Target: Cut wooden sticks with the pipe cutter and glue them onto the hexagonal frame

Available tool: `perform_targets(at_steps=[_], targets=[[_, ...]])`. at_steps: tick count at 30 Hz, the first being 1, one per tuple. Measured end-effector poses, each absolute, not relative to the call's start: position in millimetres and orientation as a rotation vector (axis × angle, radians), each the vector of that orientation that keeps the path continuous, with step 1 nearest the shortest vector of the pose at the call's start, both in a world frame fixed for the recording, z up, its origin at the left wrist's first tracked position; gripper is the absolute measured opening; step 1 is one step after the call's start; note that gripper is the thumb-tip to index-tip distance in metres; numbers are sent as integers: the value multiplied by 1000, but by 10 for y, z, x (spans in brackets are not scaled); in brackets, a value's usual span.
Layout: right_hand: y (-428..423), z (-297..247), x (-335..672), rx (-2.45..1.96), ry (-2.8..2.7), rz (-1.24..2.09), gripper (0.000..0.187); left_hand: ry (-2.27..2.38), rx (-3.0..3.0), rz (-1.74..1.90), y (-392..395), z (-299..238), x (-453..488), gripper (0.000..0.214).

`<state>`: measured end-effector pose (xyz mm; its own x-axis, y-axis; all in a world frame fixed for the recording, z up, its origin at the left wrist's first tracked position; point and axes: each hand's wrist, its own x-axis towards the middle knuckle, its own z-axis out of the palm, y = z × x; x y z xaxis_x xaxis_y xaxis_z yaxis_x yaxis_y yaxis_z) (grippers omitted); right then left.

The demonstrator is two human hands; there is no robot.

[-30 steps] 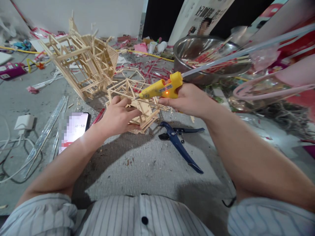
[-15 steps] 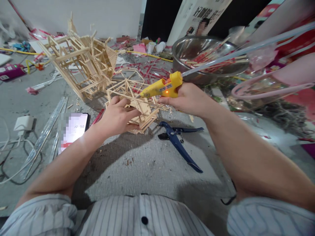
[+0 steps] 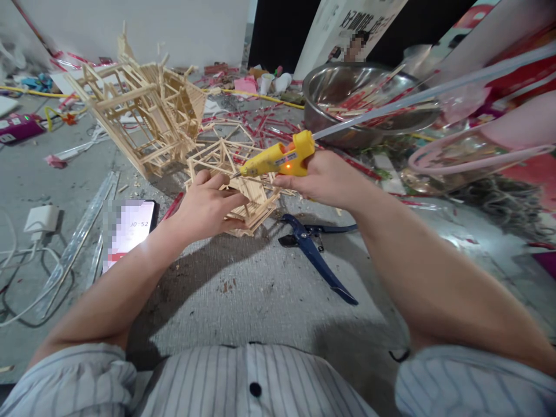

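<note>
My right hand [image 3: 324, 178] is closed around a yellow hot glue gun [image 3: 278, 158] with its small light lit. A long clear glue stick [image 3: 373, 111] runs out of the gun's back. The nozzle meets a small frame of thin wooden sticks [image 3: 260, 200], close to my left fingertips; whether it touches a stick I cannot tell. My left hand [image 3: 212, 202] grips the left side of that stick frame, its fingers bent over the sticks and the thumb low at the near edge. Behind it stands a larger wooden stick model [image 3: 143, 110] of a building.
Blue-handled pruning shears [image 3: 310, 249] lie nearer me. A phone [image 3: 132, 231] and a white charger [image 3: 42, 220] with cables are at the left. At the back right, a steel basin [image 3: 315, 104] holds sticks and red strips. Plastic scraps litter the grey surface [image 3: 226, 301].
My right hand has shifted the glue gun slightly to the left, bringing the nozzle nearer my left fingers. The left hand and the stick frame stay in place.
</note>
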<state>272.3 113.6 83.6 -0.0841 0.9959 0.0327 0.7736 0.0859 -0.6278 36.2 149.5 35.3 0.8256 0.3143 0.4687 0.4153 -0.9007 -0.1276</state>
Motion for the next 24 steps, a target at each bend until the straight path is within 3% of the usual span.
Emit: perform_targets(at_steps=[24], targets=[[1075, 854, 2744, -1776, -1868, 613, 27, -540, -2758, -673, 1488, 371, 363, 36]])
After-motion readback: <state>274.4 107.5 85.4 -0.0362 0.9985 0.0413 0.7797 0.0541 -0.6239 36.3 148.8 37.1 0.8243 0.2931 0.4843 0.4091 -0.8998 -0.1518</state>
